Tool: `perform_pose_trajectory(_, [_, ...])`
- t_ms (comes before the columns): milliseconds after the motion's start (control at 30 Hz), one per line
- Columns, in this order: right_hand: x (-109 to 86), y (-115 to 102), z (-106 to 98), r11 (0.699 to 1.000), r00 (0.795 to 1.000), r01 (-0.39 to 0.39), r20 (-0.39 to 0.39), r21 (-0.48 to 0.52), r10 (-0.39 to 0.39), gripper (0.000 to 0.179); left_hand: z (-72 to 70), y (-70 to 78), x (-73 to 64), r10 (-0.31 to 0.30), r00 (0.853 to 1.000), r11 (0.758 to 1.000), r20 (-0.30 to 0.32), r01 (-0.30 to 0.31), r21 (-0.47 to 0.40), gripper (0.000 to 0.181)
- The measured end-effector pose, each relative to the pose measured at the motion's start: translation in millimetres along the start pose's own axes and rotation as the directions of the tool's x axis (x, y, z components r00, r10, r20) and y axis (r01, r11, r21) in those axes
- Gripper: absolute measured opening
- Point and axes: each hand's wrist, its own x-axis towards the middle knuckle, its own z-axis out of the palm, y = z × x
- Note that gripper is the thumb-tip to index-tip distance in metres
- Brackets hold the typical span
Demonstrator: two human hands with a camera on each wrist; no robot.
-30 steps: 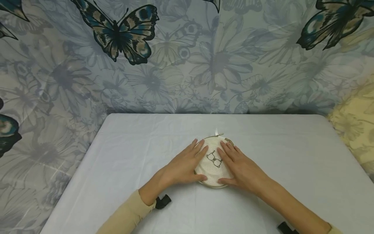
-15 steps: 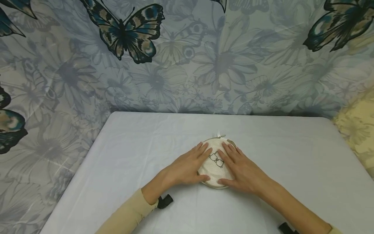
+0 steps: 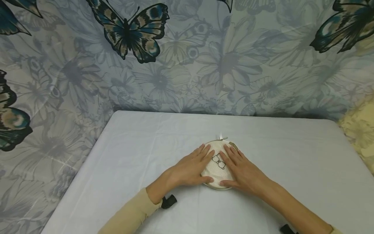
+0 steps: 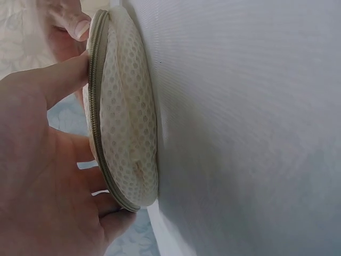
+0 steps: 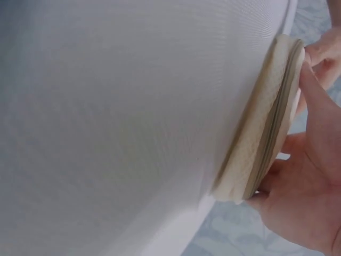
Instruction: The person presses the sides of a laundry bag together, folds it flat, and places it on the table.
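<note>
A round cream mesh laundry bag [image 3: 217,175] lies flat on the white-covered table, with a dark line drawing [image 3: 219,161] on its top. My left hand [image 3: 191,168] rests on its left side and my right hand [image 3: 244,170] on its right, fingers extended over the top. Both thumbs lie near the bag's front edge. In the left wrist view the puffy mesh side of the bag [image 4: 128,112] and a zipper [image 4: 95,90] round its rim show beneath the fingers. The right wrist view shows the bag's opposite side [image 5: 250,136], the hand touching its upper rim.
The white cloth-covered table [image 3: 152,139] spreads around the bag. Behind it and at the left hangs a grey-blue curtain [image 3: 187,78] printed with butterflies and flowers. Yellowish fabric [image 3: 359,130] shows at the right. A white tag [image 3: 220,136] sticks up at the bag's far edge.
The head view has shifted slightly, so the scene sits a little farther right in it. Both hands stay on the bag in much the same pose.
</note>
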Motion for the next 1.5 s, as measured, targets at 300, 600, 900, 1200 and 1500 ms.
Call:
perform_pose_trajectory(300, [-0.6, 3, 6, 1.0, 0.999, 0.002, 0.042, 0.007, -0.002, 0.098, 3.9, 2.3, 3.9, -0.019, 0.998, 1.0, 0.058, 0.018, 0.021, 0.095])
perform_pose_trajectory(600, [4.6, 3, 6, 1.0, 0.997, 0.007, 0.079, -0.003, -0.007, 0.097, 3.2, 1.4, 5.1, -0.004, 0.995, 0.997, 0.101, -0.004, 0.078, 0.092])
perform_pose_trajectory(900, [2.0, 2, 6, 1.0, 0.996, -0.014, 0.084, 0.006, 0.014, 0.098, 4.0, 0.9, 5.0, 0.006, 0.994, 0.993, 0.112, -0.019, 0.113, 0.092])
perform_pose_trajectory(1200, [0.5, 0, -4, 0.999, 0.998, -0.03, 0.062, -0.03, 0.032, 0.099, 2.1, -2.2, 5.1, 0.008, 0.999, 0.997, 0.042, -0.012, 0.081, 0.096])
perform_pose_trajectory(1500, [-3.9, -3, -8, 0.999, 0.999, -0.046, 0.015, 0.001, 0.046, 0.096, 1.7, -7.0, -0.7, 0.015, 1.0, 1.0, -0.026, -0.015, 0.003, 0.094])
